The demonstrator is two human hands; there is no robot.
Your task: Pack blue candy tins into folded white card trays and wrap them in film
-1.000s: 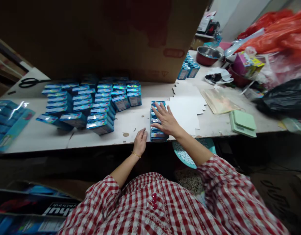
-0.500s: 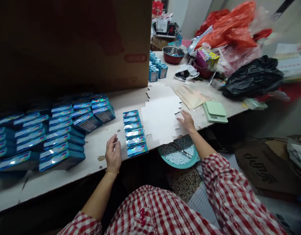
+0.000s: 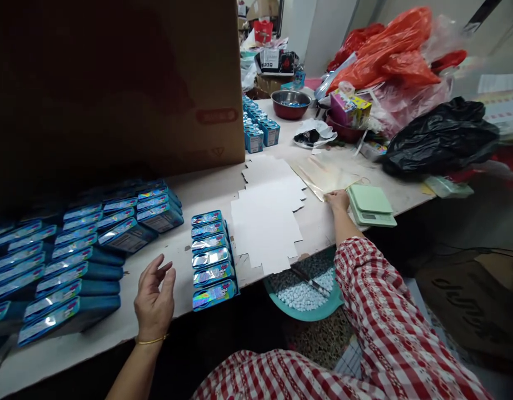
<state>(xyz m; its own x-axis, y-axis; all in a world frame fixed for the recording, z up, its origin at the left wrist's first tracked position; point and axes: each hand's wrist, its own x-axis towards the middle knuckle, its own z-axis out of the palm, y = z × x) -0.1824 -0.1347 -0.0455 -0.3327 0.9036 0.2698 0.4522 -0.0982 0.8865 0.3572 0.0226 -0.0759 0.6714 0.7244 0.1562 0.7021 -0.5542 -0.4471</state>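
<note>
My left hand [image 3: 154, 300] hovers over the table's front edge with fingers loosely curled and apart, holding nothing. To its right stands a short row of shiny blue boxes [image 3: 212, 258]. Farther right lies a flat white cardboard sheet [image 3: 267, 214] with notched edges, overhanging the table front. My right hand [image 3: 338, 201] has its fingers together on the near corner of a clear plastic bag [image 3: 320, 169] lying flat. Just right of that hand sits a pale green scale [image 3: 370, 200].
A big brown carton [image 3: 214, 136] blocks the back left. More blue boxes [image 3: 81, 261] fill the left side. A teal basin [image 3: 306, 311] of white pellets sits below the table edge. A metal bowl [image 3: 290, 104] and a black bag [image 3: 439, 136] are at the back right.
My right hand has moved right from the white cardboard's edge to the plastic bag's corner. My left hand has shifted left, away from the short row of boxes. The view has turned slightly.
</note>
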